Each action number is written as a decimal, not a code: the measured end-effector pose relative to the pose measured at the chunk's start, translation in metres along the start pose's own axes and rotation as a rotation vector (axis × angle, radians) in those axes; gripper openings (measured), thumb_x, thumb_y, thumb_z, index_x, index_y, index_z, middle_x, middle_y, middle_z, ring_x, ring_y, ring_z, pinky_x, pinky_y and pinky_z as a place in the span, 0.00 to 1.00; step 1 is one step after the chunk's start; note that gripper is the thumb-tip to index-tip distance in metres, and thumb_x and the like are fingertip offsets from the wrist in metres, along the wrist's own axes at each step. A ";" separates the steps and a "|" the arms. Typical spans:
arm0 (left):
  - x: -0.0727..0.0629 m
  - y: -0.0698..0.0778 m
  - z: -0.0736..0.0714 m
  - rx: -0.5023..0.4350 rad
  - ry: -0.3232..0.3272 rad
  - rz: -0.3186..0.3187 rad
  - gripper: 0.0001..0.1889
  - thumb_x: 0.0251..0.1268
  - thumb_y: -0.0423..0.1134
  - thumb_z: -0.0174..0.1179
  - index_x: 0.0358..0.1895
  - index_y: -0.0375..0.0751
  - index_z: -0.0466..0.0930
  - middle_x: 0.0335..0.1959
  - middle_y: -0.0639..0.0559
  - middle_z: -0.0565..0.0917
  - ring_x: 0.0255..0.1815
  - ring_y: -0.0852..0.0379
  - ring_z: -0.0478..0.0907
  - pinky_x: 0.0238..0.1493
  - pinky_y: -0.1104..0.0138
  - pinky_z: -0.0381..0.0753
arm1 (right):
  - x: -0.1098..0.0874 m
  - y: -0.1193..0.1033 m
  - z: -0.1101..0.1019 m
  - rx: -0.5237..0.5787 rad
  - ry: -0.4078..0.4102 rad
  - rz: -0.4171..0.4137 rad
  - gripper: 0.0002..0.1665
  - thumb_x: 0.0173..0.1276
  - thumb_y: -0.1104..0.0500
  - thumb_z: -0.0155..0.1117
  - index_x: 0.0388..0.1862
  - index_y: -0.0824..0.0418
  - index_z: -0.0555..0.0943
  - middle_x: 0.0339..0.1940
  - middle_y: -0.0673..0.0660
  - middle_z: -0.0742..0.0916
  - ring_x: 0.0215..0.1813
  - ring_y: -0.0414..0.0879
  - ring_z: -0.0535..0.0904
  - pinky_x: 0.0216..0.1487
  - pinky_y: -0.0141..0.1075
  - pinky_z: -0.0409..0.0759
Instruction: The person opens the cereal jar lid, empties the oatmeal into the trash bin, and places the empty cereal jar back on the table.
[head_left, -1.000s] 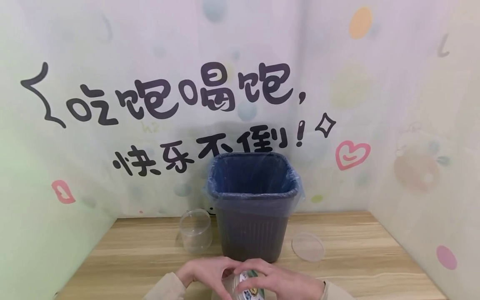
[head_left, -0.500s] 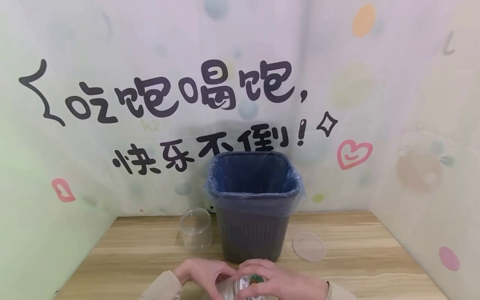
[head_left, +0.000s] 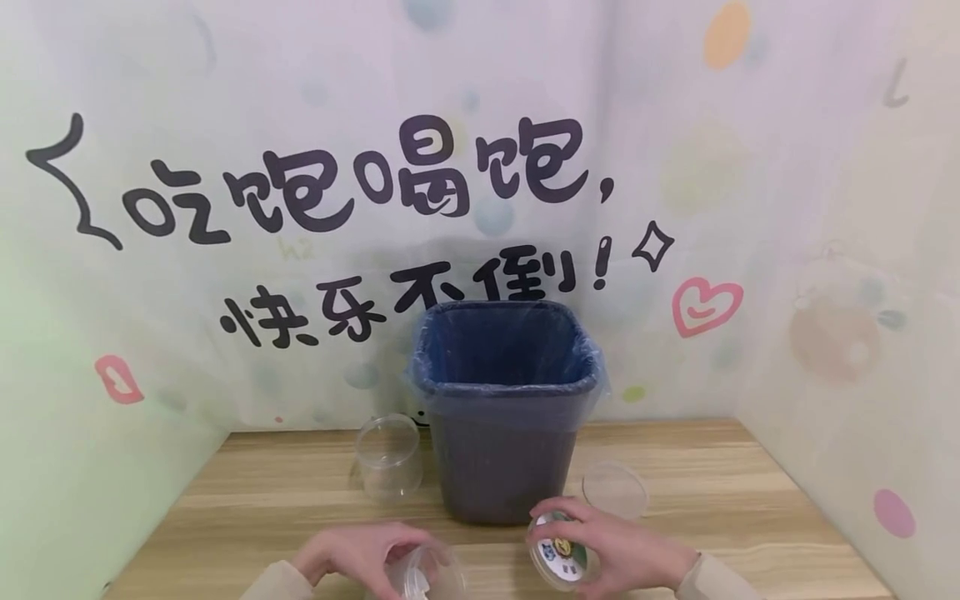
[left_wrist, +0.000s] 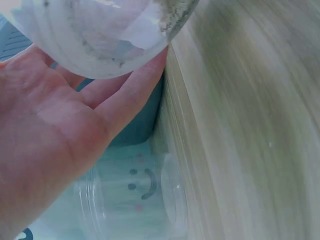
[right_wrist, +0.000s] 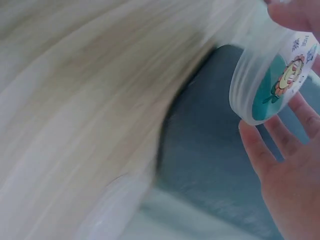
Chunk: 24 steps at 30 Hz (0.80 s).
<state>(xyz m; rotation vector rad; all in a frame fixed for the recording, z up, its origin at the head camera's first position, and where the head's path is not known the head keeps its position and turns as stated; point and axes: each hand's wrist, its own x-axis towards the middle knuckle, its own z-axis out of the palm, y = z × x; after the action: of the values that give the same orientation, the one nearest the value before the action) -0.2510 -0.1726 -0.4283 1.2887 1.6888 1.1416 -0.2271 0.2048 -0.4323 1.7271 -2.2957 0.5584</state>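
Near the front edge of the table my left hand (head_left: 367, 552) holds a clear plastic jar (head_left: 441, 577), its mouth tipped toward the right. Something white shows inside it. In the left wrist view the underside of the jar (left_wrist: 107, 37) is close, with dark specks and a brownish patch, and the fingers of my left hand (left_wrist: 65, 115) curve beneath it. Off to the right, apart from the jar, my right hand (head_left: 611, 546) grips a round lid (head_left: 557, 557) by its rim. That lid (right_wrist: 280, 82) has a ribbed clear edge and a green-and-white label with a cartoon flower.
A dark blue bin (head_left: 502, 454) lined with a thin blue bag stands behind the hands. To its left is a clear open tub (head_left: 388, 467), and to its right a flat clear lid (head_left: 617, 490) lies on the wooden table (head_left: 247, 500). Printed walls enclose the table.
The lid has come off the jar. My right hand has carried it to the right, while my left hand has moved left with the jar, exposing its mouth.
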 end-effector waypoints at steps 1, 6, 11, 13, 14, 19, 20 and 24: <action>-0.002 0.000 0.000 0.004 0.005 -0.001 0.30 0.59 0.34 0.65 0.65 0.33 0.68 0.52 0.48 0.80 0.49 0.65 0.74 0.50 0.72 0.73 | -0.004 0.003 0.001 0.013 -0.007 0.020 0.49 0.42 0.59 0.80 0.66 0.49 0.70 0.65 0.56 0.70 0.62 0.50 0.69 0.51 0.36 0.75; -0.010 0.001 0.001 0.002 0.042 -0.016 0.31 0.58 0.33 0.65 0.66 0.34 0.68 0.52 0.46 0.80 0.52 0.62 0.74 0.52 0.71 0.71 | -0.021 0.014 0.004 0.056 -0.056 0.121 0.49 0.41 0.59 0.79 0.66 0.48 0.70 0.63 0.58 0.72 0.60 0.48 0.71 0.50 0.36 0.76; -0.014 0.003 0.002 0.014 0.100 -0.070 0.32 0.54 0.32 0.67 0.65 0.36 0.69 0.53 0.49 0.79 0.53 0.60 0.74 0.53 0.70 0.70 | -0.034 0.028 0.006 0.087 -0.114 0.213 0.47 0.42 0.58 0.78 0.65 0.48 0.72 0.63 0.58 0.73 0.59 0.47 0.71 0.50 0.37 0.75; -0.015 0.004 0.002 0.014 0.106 -0.083 0.32 0.55 0.33 0.67 0.65 0.37 0.69 0.53 0.50 0.79 0.53 0.61 0.73 0.53 0.70 0.70 | -0.038 0.032 0.007 0.083 -0.126 0.240 0.46 0.42 0.57 0.78 0.65 0.48 0.72 0.62 0.58 0.74 0.59 0.47 0.71 0.50 0.37 0.75; -0.015 0.004 0.002 0.030 0.112 -0.079 0.32 0.54 0.32 0.67 0.65 0.36 0.69 0.53 0.50 0.79 0.53 0.61 0.73 0.52 0.70 0.70 | -0.040 0.034 0.007 0.074 -0.127 0.245 0.46 0.42 0.57 0.78 0.65 0.48 0.73 0.62 0.58 0.74 0.59 0.48 0.71 0.49 0.38 0.75; -0.013 0.004 0.002 0.035 0.088 -0.068 0.31 0.56 0.33 0.67 0.65 0.36 0.69 0.52 0.50 0.79 0.54 0.61 0.73 0.53 0.70 0.70 | -0.045 0.043 0.008 0.072 -0.152 0.260 0.43 0.46 0.55 0.76 0.65 0.49 0.73 0.60 0.59 0.75 0.59 0.51 0.71 0.48 0.38 0.75; -0.012 0.004 0.001 0.038 0.078 -0.061 0.31 0.57 0.34 0.66 0.65 0.35 0.68 0.53 0.49 0.79 0.54 0.60 0.73 0.53 0.70 0.70 | -0.045 0.044 0.009 0.072 -0.156 0.263 0.43 0.47 0.55 0.76 0.65 0.49 0.73 0.60 0.59 0.75 0.59 0.51 0.71 0.48 0.38 0.75; -0.011 0.005 0.001 0.058 0.065 -0.047 0.31 0.58 0.34 0.66 0.66 0.35 0.68 0.53 0.48 0.79 0.55 0.60 0.73 0.54 0.71 0.70 | -0.046 0.050 0.010 0.034 -0.159 0.255 0.41 0.50 0.54 0.75 0.66 0.49 0.73 0.59 0.59 0.76 0.58 0.51 0.72 0.47 0.37 0.75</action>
<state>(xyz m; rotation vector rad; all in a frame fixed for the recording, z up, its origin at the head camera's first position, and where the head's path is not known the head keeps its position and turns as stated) -0.2455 -0.1828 -0.4237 1.2521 1.8024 1.1253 -0.2608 0.2528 -0.4678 1.5532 -2.6553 0.5239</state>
